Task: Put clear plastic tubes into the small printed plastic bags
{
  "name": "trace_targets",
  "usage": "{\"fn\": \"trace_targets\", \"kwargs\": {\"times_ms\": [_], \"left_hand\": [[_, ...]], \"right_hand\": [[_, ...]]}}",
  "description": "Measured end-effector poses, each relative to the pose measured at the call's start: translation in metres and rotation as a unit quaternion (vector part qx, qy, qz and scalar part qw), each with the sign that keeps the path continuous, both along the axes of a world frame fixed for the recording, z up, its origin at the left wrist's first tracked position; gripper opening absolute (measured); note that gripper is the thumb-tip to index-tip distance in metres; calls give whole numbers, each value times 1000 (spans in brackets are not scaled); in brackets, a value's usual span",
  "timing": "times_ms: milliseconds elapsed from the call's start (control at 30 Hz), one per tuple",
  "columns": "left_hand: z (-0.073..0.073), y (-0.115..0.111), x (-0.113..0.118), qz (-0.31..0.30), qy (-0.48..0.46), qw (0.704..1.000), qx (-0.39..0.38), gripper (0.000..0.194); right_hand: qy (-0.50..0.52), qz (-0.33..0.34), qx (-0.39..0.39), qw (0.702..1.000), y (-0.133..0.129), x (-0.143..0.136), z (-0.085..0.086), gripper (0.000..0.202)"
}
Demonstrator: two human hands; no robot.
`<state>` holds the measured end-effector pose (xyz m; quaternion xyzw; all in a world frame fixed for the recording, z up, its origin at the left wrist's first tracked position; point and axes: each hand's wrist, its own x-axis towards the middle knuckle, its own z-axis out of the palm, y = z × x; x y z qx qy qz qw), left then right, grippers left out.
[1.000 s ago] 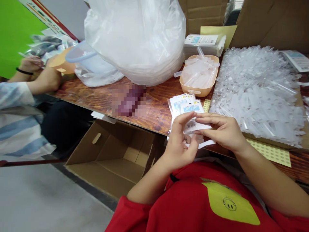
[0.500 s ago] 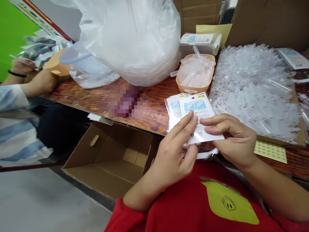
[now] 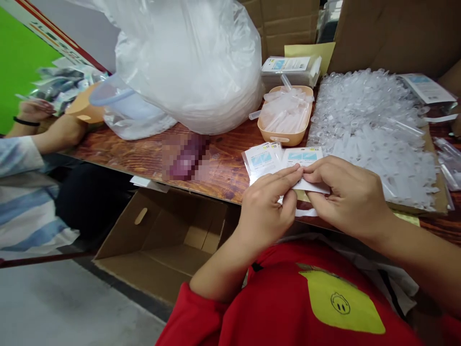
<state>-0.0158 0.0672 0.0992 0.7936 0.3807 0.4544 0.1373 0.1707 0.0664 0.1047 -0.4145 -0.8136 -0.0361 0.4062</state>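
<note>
Well, cards (image 3: 262,158) top the wooden table (image 3: 225,166); grey floor (image 3: 86,302) below.

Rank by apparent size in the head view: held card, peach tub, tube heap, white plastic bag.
1. White plastic bag and tube heap: too alike to rank
2. Peach tub
3. Held card, partly hidden

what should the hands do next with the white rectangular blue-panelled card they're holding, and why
Probably steady the card with the left hand and slide the right hand outward along it: both hands grip it with fingertips close together over its printed face, so an outward stroke could flatten it.
</note>
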Motion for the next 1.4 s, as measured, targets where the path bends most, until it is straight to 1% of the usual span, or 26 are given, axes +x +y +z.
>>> {"fn": "trace_targets", "kwargs": {"times_ms": [33, 133, 233, 300, 333, 367, 400, 433, 467, 500, 533, 600, 667, 700, 733, 767, 800, 833, 900, 933, 1000, 1033, 1100, 1200, 1300, 1400], "left_hand": [[2, 2, 2, 9, -5, 1000, 13, 37], [7, 8, 11, 27, -29, 998, 47, 40], [10, 16, 21, 42, -58, 994, 88, 38], [10, 24, 27, 66, -58, 991, 103, 29], [9, 28, 28, 78, -52, 990, 102, 26], [8, 32, 27, 89, -45, 990, 99, 30], [7, 36, 24, 97, -37, 990, 95, 36], [5, 40, 20, 100, -26, 990, 92, 40], [2, 43, 15, 102, -9, 991, 90, 40], [-2, 45, 8, 100, 17, 991, 84, 36], [-6, 46, -1, 94, 53, 991, 74, 30], [-15, 47, -18, 70, 143, 987, 37, 18], [-24, 45, -35, 38, 217, 975, 0, 15], [-28, 43, -43, 21, 239, 971, -14, 16], [-32, 41, -51, 5, 253, 967, -24, 18], [-35, 39, -57, -10, 259, 965, -32, 21], [-37, 38, -62, -24, 261, 964, -40, 24], [-38, 37, -66, -34, 260, 964, -49, 28], [-40, 37, -72, -43, 260, 962, -71, 34], [-40, 37, -74, -43, 260, 961, -81, 36], [-38, 40, -75, -41, 265, 959, -89, 35], [-37, 42, -74, -41, 269, 958, -88, 34], [-33, 45, -73, -43, 275, 957, -85, 33], [-29, 49, -70, -40, 288, 953, -82, 37], [-30, 50, -68, -33, 310, 948, -63, 41], [-34, 48, -66, -27, 327, 944, -30, 44]], "right_hand": [[-27, -9, 19, 999, 0, 1, 4, 3], [-67, -22, 63, 996, -3, 3, 14, 11], [-92, -29, 108, 989, 2, 12, 20, 9], [-123, -49, 154, 979, 17, 25, 24, 8], [-146, -79, 163, 973, 29, 35, 28, 7], [-172, -124, 152, 965, 42, 46, 32, 7], [-196, -187, 115, 956, 58, 58, 36, 10], [-207, -262, 46, 942, 74, 73, 40, 16], [-203, -324, -32, 923, 90, 88, 44, 26], [-184, -370, -89, 906, 106, 104, 46, 34], [-165, -394, -136, 894, 120, 120, 48, 41], [-176, -404, -239, 865, 142, 148, 48, 47], [-221, -400, -328, 827, 155, 165, 47, 56], [-237, -406, -347, 811, 158, 167, 46, 64], [-251, -404, -339, 811, 160, 165, 46, 72], [-262, -392, -310, 825, 161, 157, 45, 75], [-276, -366, -276, 845, 163, 146, 44, 70], [-294, -318, -248, 867, 166, 132, 41, 59], [-316, -184, -223, 903, 178, 100, 30, 45], [-307, -120, -226, 917, 188, 85, 21, 47], [-275, -56, -242, 929, 212, 64, 2, 55], [-262, -41, -246, 932, 225, 59, -7, 55], [-248, -26, -251, 935, 248, 58, -20, 46], [-231, -11, -265, 936, 266, 68, -22, 25], [-212, -16, -293, 932, 258, 74, -12, 21], [-168, -21, -296, 940, 228, 75, 0, 26]]}}
